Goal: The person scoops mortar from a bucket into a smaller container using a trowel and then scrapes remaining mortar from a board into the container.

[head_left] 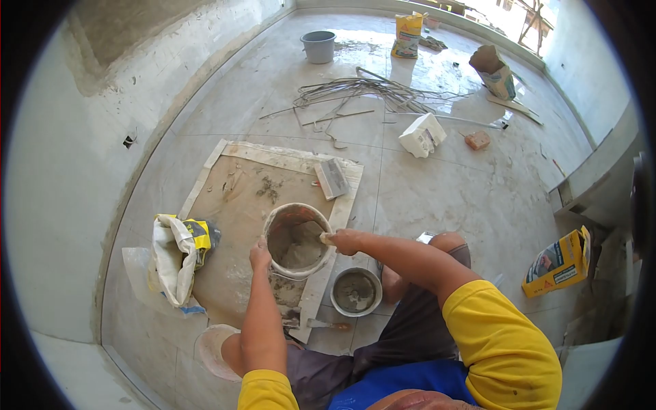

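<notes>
From my end, the left hand [260,254] has its fingers gripping the rim of the bucket [279,229] on the brown sheet [239,184]; the right hand [347,241] grasps a tool [326,238]; I judge this mixing, calling for a steady bucket

The bucket [280,225], with mortar [301,254] in it, was at the right part of the sheet [229,188]. The sack [174,260] lay at the left edge of this sheet. The bowl [333,290] stood near, to the right. Farther away lay the rods [403,99], and behind them, to the left, stood the pail [318,50].
</notes>
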Available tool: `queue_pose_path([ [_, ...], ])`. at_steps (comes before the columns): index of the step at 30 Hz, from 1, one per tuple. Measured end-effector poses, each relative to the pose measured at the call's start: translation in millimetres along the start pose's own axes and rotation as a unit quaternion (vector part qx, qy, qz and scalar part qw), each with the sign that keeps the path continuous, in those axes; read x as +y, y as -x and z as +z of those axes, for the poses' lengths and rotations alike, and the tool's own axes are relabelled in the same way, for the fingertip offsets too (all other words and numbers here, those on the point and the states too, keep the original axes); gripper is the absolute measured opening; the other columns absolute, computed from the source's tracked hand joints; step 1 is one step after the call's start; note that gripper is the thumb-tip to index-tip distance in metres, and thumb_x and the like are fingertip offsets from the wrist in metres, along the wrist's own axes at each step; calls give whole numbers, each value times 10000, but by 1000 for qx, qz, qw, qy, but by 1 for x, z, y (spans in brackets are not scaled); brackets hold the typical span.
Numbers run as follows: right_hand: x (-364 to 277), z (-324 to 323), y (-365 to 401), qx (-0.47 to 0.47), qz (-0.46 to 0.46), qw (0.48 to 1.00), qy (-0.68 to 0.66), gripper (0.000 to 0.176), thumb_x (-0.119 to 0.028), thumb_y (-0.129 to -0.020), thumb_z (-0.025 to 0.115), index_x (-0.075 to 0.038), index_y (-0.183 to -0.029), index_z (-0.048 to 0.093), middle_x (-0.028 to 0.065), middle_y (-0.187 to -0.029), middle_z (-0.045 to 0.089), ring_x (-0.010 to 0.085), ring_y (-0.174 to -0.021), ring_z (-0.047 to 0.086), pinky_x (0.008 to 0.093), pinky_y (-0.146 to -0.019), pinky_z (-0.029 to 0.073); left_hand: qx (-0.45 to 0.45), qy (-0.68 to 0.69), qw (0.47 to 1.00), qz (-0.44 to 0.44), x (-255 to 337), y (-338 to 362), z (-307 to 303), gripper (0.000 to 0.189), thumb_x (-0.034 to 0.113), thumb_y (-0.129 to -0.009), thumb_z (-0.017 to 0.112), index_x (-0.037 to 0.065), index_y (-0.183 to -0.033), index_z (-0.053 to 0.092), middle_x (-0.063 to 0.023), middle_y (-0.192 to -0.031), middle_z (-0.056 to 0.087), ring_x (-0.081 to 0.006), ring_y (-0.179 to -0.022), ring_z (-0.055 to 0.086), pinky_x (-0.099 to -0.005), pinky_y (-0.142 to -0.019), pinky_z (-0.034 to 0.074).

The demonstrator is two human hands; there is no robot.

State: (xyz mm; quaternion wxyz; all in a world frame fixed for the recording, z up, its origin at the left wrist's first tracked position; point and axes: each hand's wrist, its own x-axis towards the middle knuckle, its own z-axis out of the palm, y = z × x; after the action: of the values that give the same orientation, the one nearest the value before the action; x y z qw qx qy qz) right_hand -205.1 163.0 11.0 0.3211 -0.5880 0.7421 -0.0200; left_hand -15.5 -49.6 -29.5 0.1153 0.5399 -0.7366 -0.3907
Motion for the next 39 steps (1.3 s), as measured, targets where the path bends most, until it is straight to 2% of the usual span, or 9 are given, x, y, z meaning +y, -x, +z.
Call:
queue_pose_path([
  [7,-35,-73,70,96,13,992,83,517,-297,-762,701,-24,-1169,534,194,-991,630,334,-978,601,417,-843,469,31,-53,997,-41,11,5,11,563,468,-939,325,7,-1099,607,-233,-1090,600,-414,-1041,543,-472,-887,412],
  [10,-59,-110,94,9,41,998,45,460,-317,-765,697,-10,-1089,588,183,-978,642,332,-971,606,422,-818,480,26,-91,993,-64,18,10,15,701,545,-932,199,-10,-1160,561,-234,-1163,564,-412,-1099,508,-477,-933,382],
  [13,-58,-106,101,93,0,996,15,422,-331,-767,690,7,-1009,623,175,-965,652,330,-961,613,424,-800,487,13,-55,997,-50,17,12,22,718,574,-925,191,12,-1247,501,-229,-1223,530,-401,-1148,476,-469,-969,353],
  [16,-50,-88,91,1,-31,999,26,427,-309,-765,683,17,-1019,575,191,-926,640,360,-927,607,438,-792,474,22,-62,998,-12,14,16,31,747,604,-914,187,21,-1303,446,-211,-1258,512,-390,-1176,457,-456,-989,337],
  [18,-46,-76,76,-161,-68,978,114,450,-314,-752,696,14,-1035,576,196,-942,642,359,-934,608,444,-795,474,5,-71,997,-9,16,19,33,753,614,-910,185,31,-1314,436,-202,-1264,510,-388,-1176,458,-455,-987,340],
  [27,-69,-107,109,-52,-98,990,82,489,-316,-743,708,5,-1090,581,187,-972,647,350,-953,610,439,-805,479,-9,-104,994,43,29,26,32,767,658,-882,264,19,-1255,466,-219,-1211,534,-402,-1139,480,-455,-937,382],
  [32,-58,-106,104,-36,-82,993,73,499,-324,-744,710,-2,-1101,577,180,-980,648,339,-968,608,430,-806,481,98,44,979,-171,-21,-25,37,899,718,-828,341,-92,-1204,448,-245,-1191,508,-387,-1048,523,-463,-892,403],
  [35,-54,-109,105,-28,-80,994,74,500,-325,-742,715,-4,-1101,580,176,-983,649,333,-973,607,425,-806,482,-24,169,966,-192,-13,-17,26,929,741,-808,352,-95,-1200,455,-206,-1189,498,-355,-1012,529,-452,-891,414],
  [39,-55,-110,110,-24,-79,995,63,474,-320,-739,716,-3,-1072,602,174,-990,649,326,-974,608,420,-802,483,-17,180,961,-209,-15,-16,27,940,747,-800,364,-105,-1183,465,-184,-1158,507,-319,-976,538,-445,-824,458],
])
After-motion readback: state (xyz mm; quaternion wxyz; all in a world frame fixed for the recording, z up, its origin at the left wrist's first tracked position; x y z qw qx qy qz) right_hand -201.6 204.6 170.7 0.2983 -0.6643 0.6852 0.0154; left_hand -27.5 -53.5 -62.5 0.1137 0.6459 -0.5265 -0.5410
